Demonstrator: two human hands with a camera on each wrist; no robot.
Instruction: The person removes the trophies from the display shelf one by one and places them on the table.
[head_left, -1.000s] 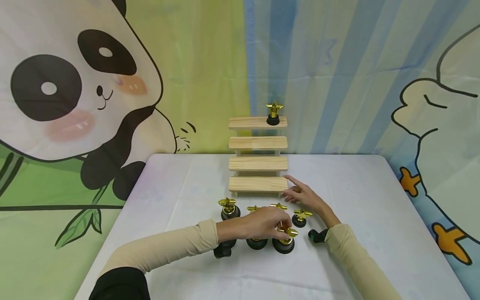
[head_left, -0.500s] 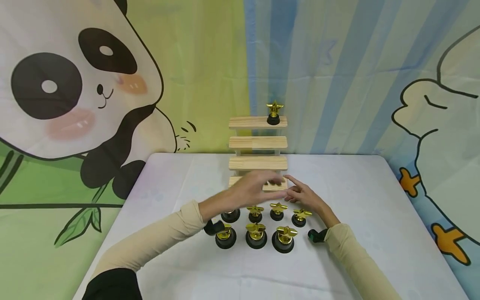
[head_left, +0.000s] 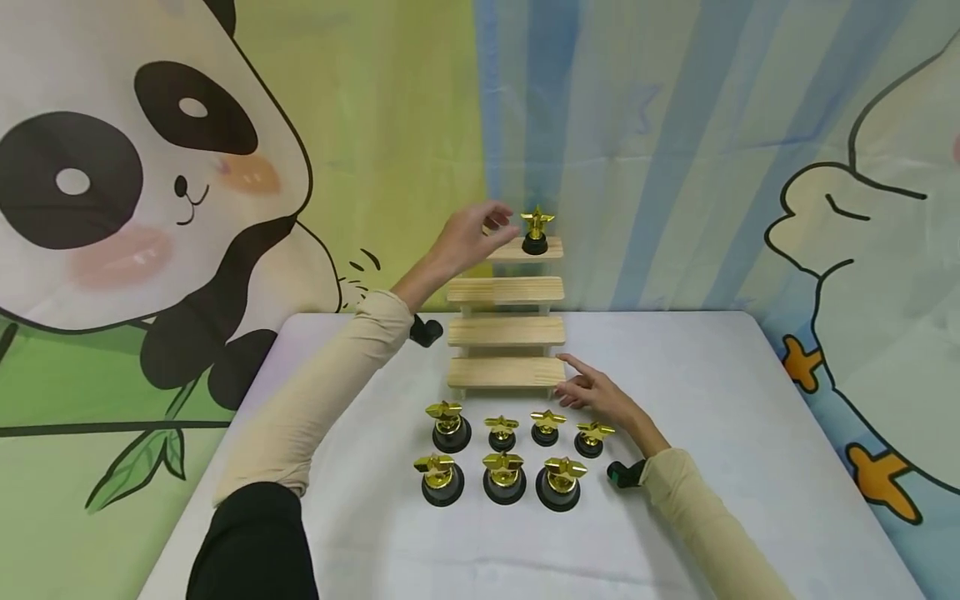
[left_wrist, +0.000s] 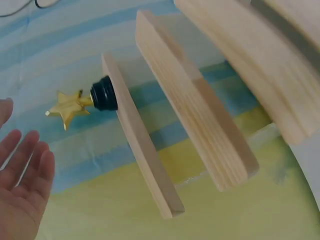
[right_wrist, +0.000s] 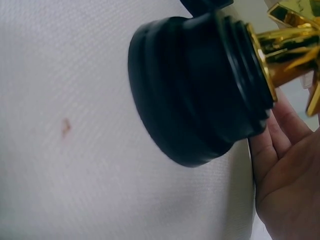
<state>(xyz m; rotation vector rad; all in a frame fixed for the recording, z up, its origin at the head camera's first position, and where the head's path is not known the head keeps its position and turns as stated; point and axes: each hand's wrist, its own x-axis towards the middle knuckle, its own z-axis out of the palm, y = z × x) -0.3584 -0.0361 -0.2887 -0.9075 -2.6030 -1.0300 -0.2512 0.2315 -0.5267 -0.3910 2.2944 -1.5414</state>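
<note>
A small gold star trophy [head_left: 536, 232] on a black base stands at the right end of the stepped wooden rack's [head_left: 506, 332] top shelf. My left hand [head_left: 471, 235] is raised just left of it, fingers loosely bent. The left wrist view shows a gap between that hand [left_wrist: 25, 185] and the star trophy [left_wrist: 70, 108]. Down at the lowest shelf's right end, my right hand [head_left: 600, 396] extends its index finger to the shelf edge; contact is unclear. A trophy with a black base [right_wrist: 195, 90] looms close in the right wrist view, in front of the right palm [right_wrist: 292, 185].
Several more star trophies stand in two rows on the white table [head_left: 675, 367], in front of the rack; one back-row trophy [head_left: 589, 439] is close to my right wrist. A printed cloth backdrop [head_left: 397, 125] hangs right behind the rack.
My left hand has moved from the front-row trophies up and away to the top shelf, with nothing in it. The right hand keeps its place. The view has shifted slightly.
</note>
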